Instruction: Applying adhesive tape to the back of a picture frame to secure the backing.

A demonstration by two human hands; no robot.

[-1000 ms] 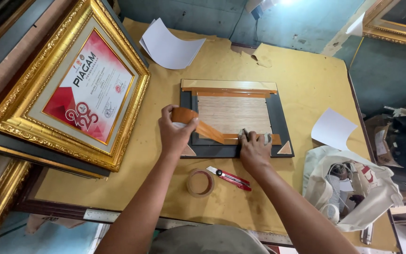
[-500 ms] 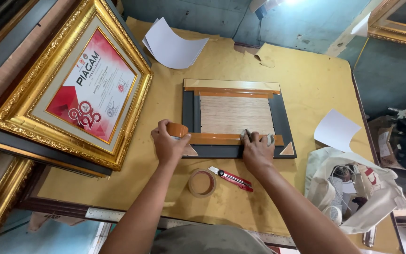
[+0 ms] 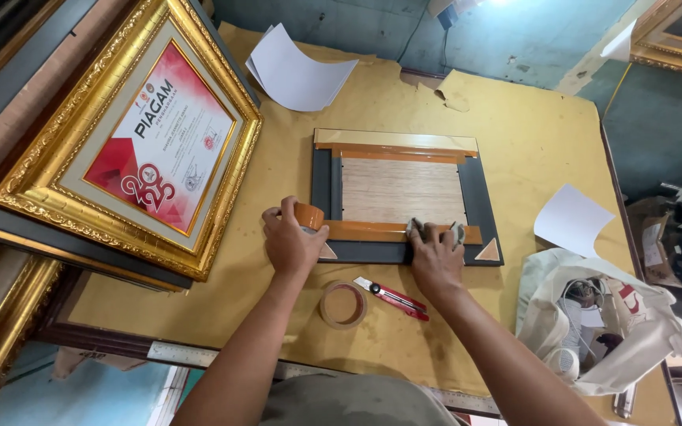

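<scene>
Yellow tabletop (image 3: 515,134): left hand (image 3: 290,241) grips a brown tape roll (image 3: 309,215) taut, while right hand (image 3: 433,251) presses flat, fingers spread, sealing the strip onto the frame back (image 3: 400,189).

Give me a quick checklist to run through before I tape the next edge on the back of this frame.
1. Left hand has the tape roll at the frame's lower left corner: ok.
2. Right hand pressing the bottom tape strip flat: ok.
3. Top tape strip laid along the backing board: ok.
4. Side edges taped: not ok, both look bare.
5. Red cutter within reach: ok.
6. Cutter blade retracted: cannot tell.
</scene>
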